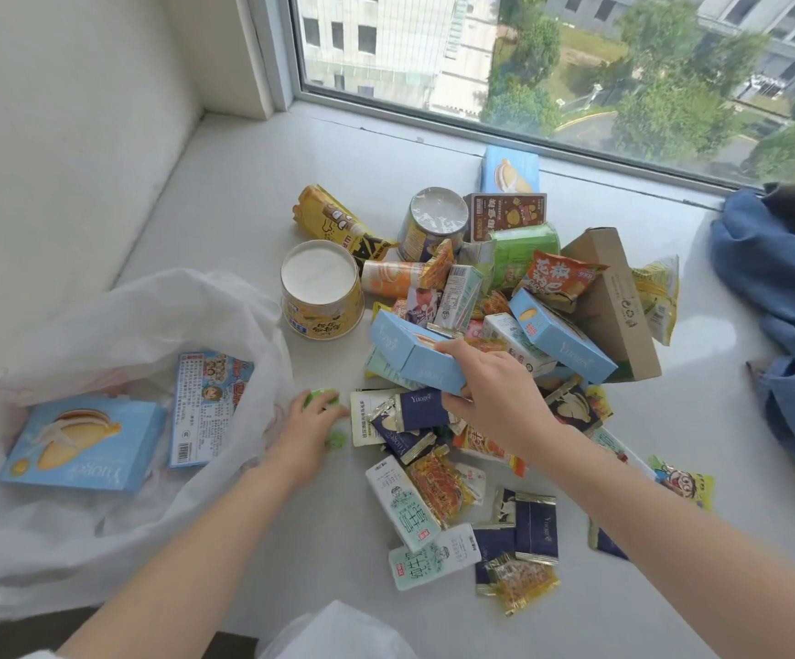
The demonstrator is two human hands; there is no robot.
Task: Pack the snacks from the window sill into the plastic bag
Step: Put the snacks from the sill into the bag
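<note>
A white wall (67,135) closes the left side and meets a deep white window sill (224,183) at a far-left corner. Along the far edge runs a large window (552,54) in a pale frame, and daylight falls through it onto the ledge. Outside, seen from high up, stand pale buildings (386,35), green trees (671,107) and a curving road. A blue cloth (780,297) lies crumpled at the right.

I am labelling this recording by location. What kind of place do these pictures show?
Probably a room on an upper floor, at a wide white window sill. The large glass window looks down on buildings and trees, and a crumpled blue cloth garment lies beside the pile of snacks.
</note>
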